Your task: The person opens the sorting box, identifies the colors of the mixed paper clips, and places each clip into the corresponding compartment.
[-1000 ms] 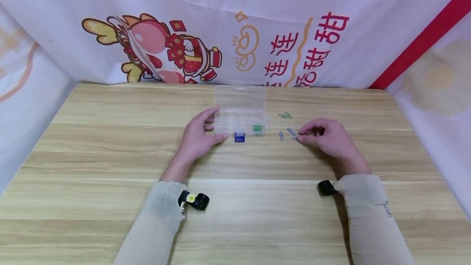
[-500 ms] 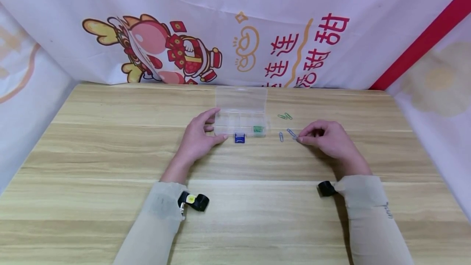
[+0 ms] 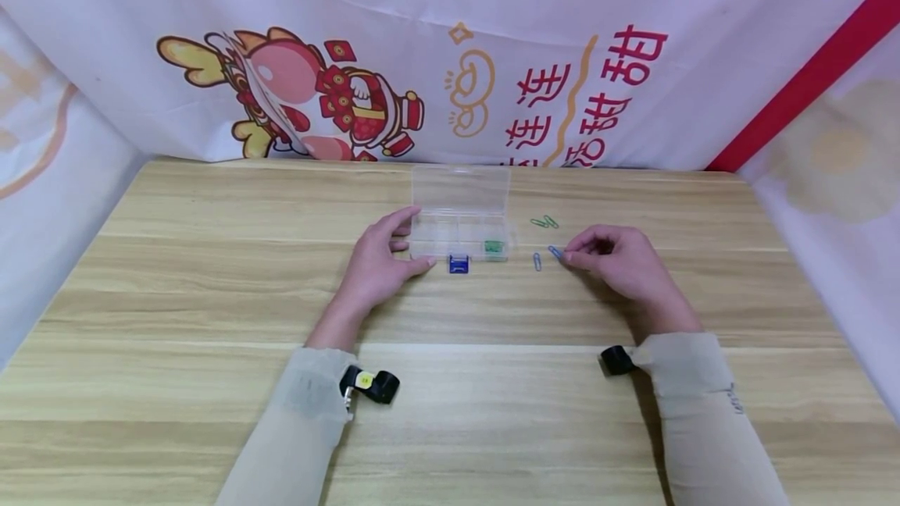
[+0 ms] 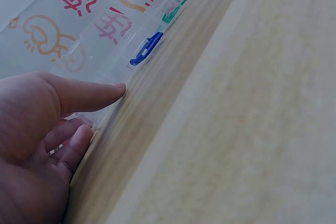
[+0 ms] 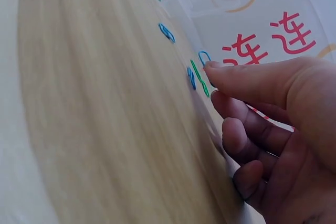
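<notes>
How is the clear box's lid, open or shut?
Open. The lid extends up behind the box, leaving its compartments uncovered.

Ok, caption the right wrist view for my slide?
Right hand pinching a blue clip; two more blue clips and some green lie nearby.

With the sleeved left forearm (image 3: 291,428) and right forearm (image 3: 706,416) both stretched forward, the left hand (image 3: 377,264) holds its thumb and index finger spread wide apart, while the right hand (image 3: 626,260), well apart from it, pinches with thumb and index finger, its other fingers curled toward the palm.
</notes>
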Demonstrator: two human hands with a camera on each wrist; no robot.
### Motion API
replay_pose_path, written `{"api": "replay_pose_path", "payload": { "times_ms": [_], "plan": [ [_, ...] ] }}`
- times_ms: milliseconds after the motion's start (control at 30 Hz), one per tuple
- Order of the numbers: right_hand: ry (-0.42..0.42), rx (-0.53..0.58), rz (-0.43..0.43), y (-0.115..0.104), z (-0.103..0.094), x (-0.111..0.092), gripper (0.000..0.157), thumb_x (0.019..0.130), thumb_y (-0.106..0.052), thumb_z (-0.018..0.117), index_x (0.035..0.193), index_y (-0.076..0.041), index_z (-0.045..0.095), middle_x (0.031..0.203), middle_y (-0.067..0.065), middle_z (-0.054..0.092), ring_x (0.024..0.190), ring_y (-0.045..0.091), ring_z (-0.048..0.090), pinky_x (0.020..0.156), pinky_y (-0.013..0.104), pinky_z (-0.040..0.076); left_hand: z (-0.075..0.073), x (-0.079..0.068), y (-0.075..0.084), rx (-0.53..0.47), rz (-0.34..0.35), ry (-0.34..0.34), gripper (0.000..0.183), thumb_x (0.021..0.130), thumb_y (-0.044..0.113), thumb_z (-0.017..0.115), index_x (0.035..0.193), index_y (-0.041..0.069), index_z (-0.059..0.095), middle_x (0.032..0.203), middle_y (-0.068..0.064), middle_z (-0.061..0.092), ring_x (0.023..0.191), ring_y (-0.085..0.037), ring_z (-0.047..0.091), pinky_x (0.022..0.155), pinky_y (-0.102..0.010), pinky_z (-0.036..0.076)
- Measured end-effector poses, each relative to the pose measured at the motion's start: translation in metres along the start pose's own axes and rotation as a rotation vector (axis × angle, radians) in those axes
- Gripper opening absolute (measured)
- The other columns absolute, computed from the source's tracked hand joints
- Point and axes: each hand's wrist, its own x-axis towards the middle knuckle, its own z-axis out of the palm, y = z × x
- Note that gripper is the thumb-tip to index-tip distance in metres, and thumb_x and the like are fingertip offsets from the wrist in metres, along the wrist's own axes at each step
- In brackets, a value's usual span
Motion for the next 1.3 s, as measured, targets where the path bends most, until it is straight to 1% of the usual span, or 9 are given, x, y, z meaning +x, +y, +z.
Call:
{"api": "replay_pose_path", "payload": {
  "times_ms": [167,400,533,633,767,967,1100,1300],
  "plan": [
    [-0.001,0.031,-0.018,-0.008,0.007,0.002,0.025,0.099,-0.035,0.080,0.111,-0.014,0.078,0.105,0.008,0.071,0.090,0.023,0.055,0.067,0.026,0.049,0.000,0.000,0.001,-0.003,0.003,0.002,0.082,0.090,0.013,0.088,0.161,0.024,0.051,0.150,-0.013,0.058,0.130,-0.034,0.063,0.116,-0.046,0.054],
    [0.035,0.068,-0.073,-0.024,0.019,0.004,0.016,0.104,-0.027,0.074,0.111,-0.013,0.077,0.105,0.010,0.071,0.088,0.024,0.058,0.063,0.025,0.053,0.001,0.000,0.001,-0.006,0.000,-0.004,0.081,0.090,0.013,0.088,0.161,0.024,0.050,0.151,-0.013,0.058,0.131,-0.034,0.063,0.116,-0.047,0.054],
    [0.052,0.108,-0.093,-0.035,0.029,0.007,0.014,0.105,-0.022,0.072,0.112,-0.012,0.077,0.105,0.011,0.071,0.090,0.024,0.060,0.066,0.024,0.055,0.002,0.000,0.002,-0.001,0.004,-0.002,0.082,0.090,0.013,0.089,0.161,0.024,0.051,0.150,-0.013,0.058,0.130,-0.034,0.063,0.116,-0.047,0.054],
    [0.062,0.116,-0.106,-0.045,0.038,0.011,0.013,0.105,-0.021,0.071,0.112,-0.012,0.077,0.107,0.009,0.072,0.095,0.024,0.061,0.073,0.027,0.056,0.001,0.001,0.002,0.004,0.003,-0.002,0.082,0.089,0.014,0.089,0.161,0.024,0.051,0.150,-0.013,0.059,0.130,-0.034,0.063,0.116,-0.047,0.054],
    [0.076,0.126,-0.095,-0.058,0.049,0.016,0.011,0.105,-0.020,0.070,0.112,-0.014,0.076,0.109,0.008,0.070,0.099,0.025,0.061,0.078,0.032,0.057,0.001,0.001,0.001,0.006,-0.004,0.000,0.082,0.089,0.014,0.089,0.161,0.025,0.051,0.149,-0.013,0.059,0.130,-0.034,0.063,0.116,-0.047,0.054],
    [0.104,0.153,-0.068,-0.063,0.056,0.022,0.011,0.106,-0.020,0.070,0.112,-0.014,0.077,0.110,0.008,0.070,0.101,0.026,0.062,0.085,0.034,0.057,0.001,0.000,0.000,0.002,-0.006,-0.001,0.081,0.090,0.013,0.088,0.161,0.025,0.051,0.149,-0.013,0.059,0.130,-0.034,0.062,0.116,-0.047,0.053],
    [0.138,0.144,-0.070,-0.064,0.059,0.023,0.011,0.105,-0.020,0.071,0.111,-0.014,0.078,0.109,0.008,0.071,0.099,0.026,0.063,0.081,0.035,0.058,0.001,0.000,0.001,0.002,0.000,-0.002,0.081,0.090,0.013,0.088,0.161,0.025,0.051,0.150,-0.013,0.059,0.130,-0.034,0.062,0.117,-0.048,0.053],
    [0.179,0.130,-0.113,-0.065,0.063,0.023,0.010,0.102,-0.020,0.074,0.107,-0.014,0.080,0.105,0.007,0.074,0.095,0.024,0.064,0.078,0.034,0.058,0.000,0.000,0.002,0.009,0.000,-0.004,0.081,0.090,0.014,0.089,0.161,0.025,0.051,0.151,-0.012,0.059,0.130,-0.035,0.062,0.116,-0.048,0.053]
  ]
}}
